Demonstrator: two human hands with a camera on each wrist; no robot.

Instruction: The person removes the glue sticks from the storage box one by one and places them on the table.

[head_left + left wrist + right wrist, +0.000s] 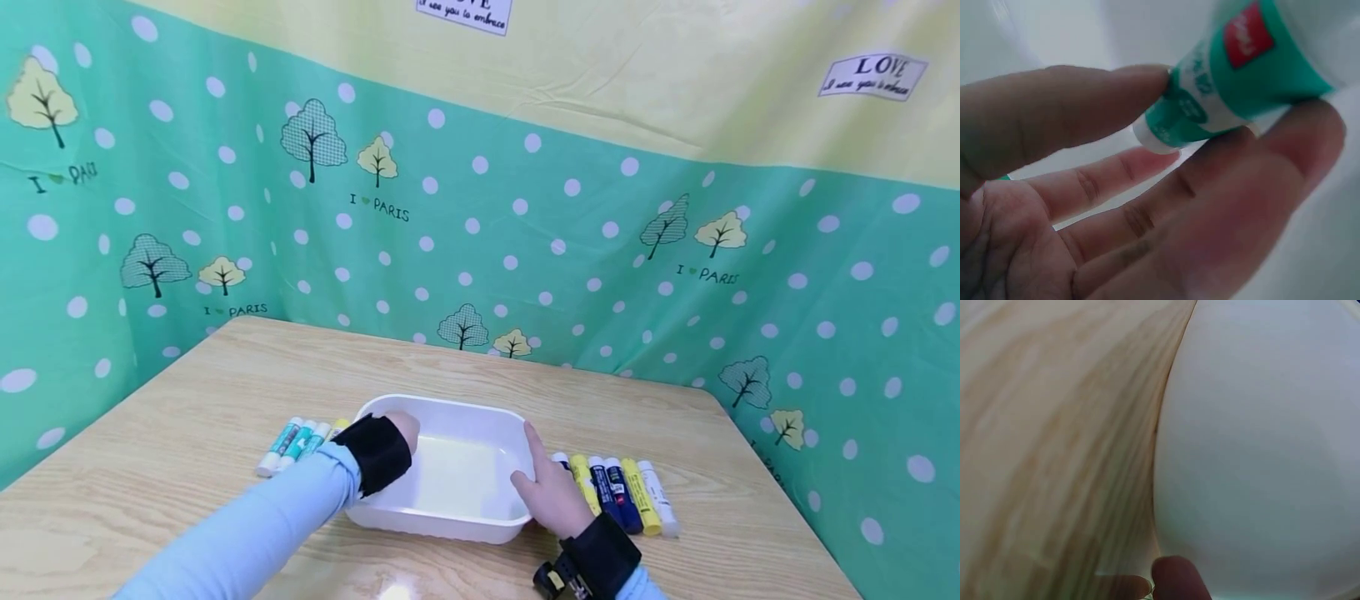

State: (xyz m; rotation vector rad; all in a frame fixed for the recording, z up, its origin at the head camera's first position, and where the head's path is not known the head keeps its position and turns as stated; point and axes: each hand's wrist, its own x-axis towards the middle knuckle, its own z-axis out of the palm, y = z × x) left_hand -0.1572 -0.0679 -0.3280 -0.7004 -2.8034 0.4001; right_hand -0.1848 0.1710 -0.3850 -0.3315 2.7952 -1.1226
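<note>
A white plastic basin (pixel 435 527) sits on the wooden table. My left hand (pixel 403 429) reaches over its left side. In the left wrist view the thumb and fingers of that hand pinch a green-and-white glue stick (pixel 1210 94) with a red label, tilted above a pale surface. The head view hides this glue stick behind the hand. My right hand (pixel 557 492) holds the basin's right rim, its thumb over the inner side and its index finger stretched along the edge. Only two fingertips (pixel 1179 578) show in the right wrist view, beside the basin's wall (pixel 1254 456).
Left of the basin lie several green-and-white glue sticks (pixel 288 442) and a yellow one (pixel 340 426), partly covered by the left arm. A row of dark blue, yellow and white glue sticks (pixel 618 492) lies to the right. A patterned green-and-yellow curtain (pixel 480 225) hangs behind the table.
</note>
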